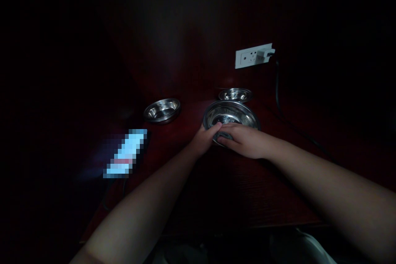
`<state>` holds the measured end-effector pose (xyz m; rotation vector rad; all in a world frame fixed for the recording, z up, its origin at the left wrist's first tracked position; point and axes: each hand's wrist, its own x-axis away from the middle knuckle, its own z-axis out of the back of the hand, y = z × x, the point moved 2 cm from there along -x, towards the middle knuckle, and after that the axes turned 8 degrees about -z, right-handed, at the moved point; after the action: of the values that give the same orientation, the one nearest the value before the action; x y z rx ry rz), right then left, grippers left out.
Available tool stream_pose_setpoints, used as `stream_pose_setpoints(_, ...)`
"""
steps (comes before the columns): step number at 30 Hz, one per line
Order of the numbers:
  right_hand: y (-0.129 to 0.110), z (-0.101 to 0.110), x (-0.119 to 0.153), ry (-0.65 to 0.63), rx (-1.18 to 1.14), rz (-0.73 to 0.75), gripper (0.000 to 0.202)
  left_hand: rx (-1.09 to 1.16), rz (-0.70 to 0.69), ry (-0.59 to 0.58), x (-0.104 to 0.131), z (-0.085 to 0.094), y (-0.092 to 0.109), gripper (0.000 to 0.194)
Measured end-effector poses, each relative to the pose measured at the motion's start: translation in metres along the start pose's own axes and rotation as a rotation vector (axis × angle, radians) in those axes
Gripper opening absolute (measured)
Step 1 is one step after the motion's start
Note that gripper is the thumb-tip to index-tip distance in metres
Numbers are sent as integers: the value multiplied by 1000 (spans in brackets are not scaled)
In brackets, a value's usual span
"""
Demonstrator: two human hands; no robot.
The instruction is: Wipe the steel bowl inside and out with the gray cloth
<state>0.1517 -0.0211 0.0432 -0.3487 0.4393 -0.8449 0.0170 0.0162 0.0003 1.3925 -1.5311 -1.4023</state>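
A shiny stainless steel bowl (244,114) is tilted toward me above the dark red table. My left hand (204,138) grips its left rim, the thumb lying over the edge. Inside the near part of the bowl, my right hand (243,138) has its fingers bent against the metal. A small dark grey, cloth-like piece (225,135) shows between its thumb and fingers; dim light hides its exact kind. Just behind stands another steel bowl (235,95), partly covered by the held one. Shallow steel bowls (162,110), seemingly stacked, sit farther left.
A lit phone (126,154), its screen pixelated, stands at the table's left side with a cable below. On the back wall is a white socket (253,55) with a plugged-in adapter; a dark cord (278,90) runs down to the right. The table's front edge (262,226) is near me.
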Motion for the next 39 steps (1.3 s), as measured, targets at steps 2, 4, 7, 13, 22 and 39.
stream_pose_setpoints(2, 0, 0, 0, 1, 0, -2, 29, 1, -2, 2, 0, 0, 0, 40)
stream_pose_setpoints(4, -1, 0, 0, 3, 3, -4, 29, -1, -1, -1, 0, 0, 0, 40)
stream_pose_setpoints(7, -1, 0, 0, 5, 5, -4, 29, -8, -4, -1, 0, 0, 0, 40)
stream_pose_setpoints(13, -1, 0, 0, 0, 7, 10, 31, -3, -4, -1, 0, 0, 0, 43)
stream_pose_setpoints(22, 0, 0, 0, 2, 13, 11, 30, 10, 22, 6, 1, 0, 1, 40)
stream_pose_setpoints(39, 1, 0, 0, 17, 5, 3, 30, 5, 6, 14, 1, -2, 2, 37)
